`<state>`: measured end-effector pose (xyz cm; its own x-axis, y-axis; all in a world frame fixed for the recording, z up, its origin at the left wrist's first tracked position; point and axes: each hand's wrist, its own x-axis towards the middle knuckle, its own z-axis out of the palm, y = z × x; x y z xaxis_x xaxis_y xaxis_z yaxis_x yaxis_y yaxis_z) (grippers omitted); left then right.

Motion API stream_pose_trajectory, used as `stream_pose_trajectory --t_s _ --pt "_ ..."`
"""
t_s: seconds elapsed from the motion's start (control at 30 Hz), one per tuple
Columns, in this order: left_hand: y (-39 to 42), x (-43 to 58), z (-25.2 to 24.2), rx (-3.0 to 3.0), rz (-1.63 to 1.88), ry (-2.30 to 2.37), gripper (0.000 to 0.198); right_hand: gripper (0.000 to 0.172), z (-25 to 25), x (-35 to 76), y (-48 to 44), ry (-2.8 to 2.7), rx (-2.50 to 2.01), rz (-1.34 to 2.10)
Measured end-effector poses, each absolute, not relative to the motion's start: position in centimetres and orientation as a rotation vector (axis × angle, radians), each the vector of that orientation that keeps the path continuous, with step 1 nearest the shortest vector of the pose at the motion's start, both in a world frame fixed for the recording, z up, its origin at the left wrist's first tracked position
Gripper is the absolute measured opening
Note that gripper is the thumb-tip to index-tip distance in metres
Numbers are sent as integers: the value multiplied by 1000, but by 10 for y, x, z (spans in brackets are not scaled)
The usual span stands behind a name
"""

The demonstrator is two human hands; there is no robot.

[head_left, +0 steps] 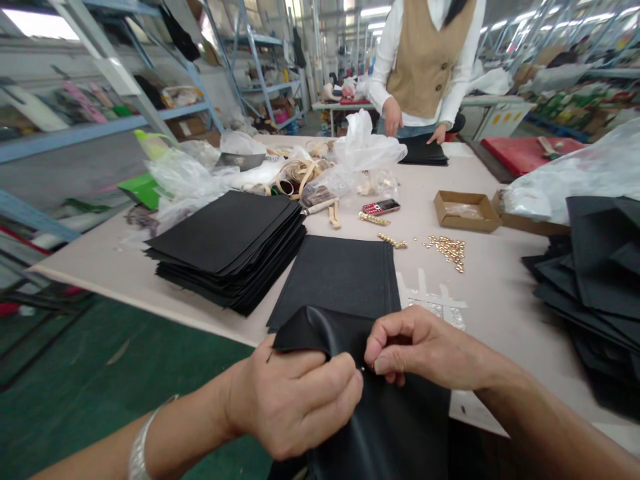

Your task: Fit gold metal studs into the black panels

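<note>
Sheet of black material (395,427) drapes at the table's (487,320) near edge; left hand (305,397) clamped on it, right hand's (420,343) fingers pinched together beside a shiny bit (363,369): apparently fine fitting, calling for steadiness.

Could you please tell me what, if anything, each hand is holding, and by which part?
The left hand grips the black sheet near its upper-left corner; whether the right hand holds anything cannot be told.

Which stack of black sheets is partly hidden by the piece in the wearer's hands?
The low middle stack, beyond the black piece the left hand grips; the taller left stack, messy right pile and far-edge stack all show clear of it.
</note>
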<state>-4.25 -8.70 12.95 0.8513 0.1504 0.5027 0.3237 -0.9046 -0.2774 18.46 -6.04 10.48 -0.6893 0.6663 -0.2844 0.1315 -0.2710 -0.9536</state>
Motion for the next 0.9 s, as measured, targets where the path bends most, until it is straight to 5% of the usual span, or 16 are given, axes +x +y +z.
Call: stream_pose_trajectory --t_s 0.9 --pt "-94 -37 124 -2673 -685 -274 18 11 87 186 -64 -1518 -734 2119"
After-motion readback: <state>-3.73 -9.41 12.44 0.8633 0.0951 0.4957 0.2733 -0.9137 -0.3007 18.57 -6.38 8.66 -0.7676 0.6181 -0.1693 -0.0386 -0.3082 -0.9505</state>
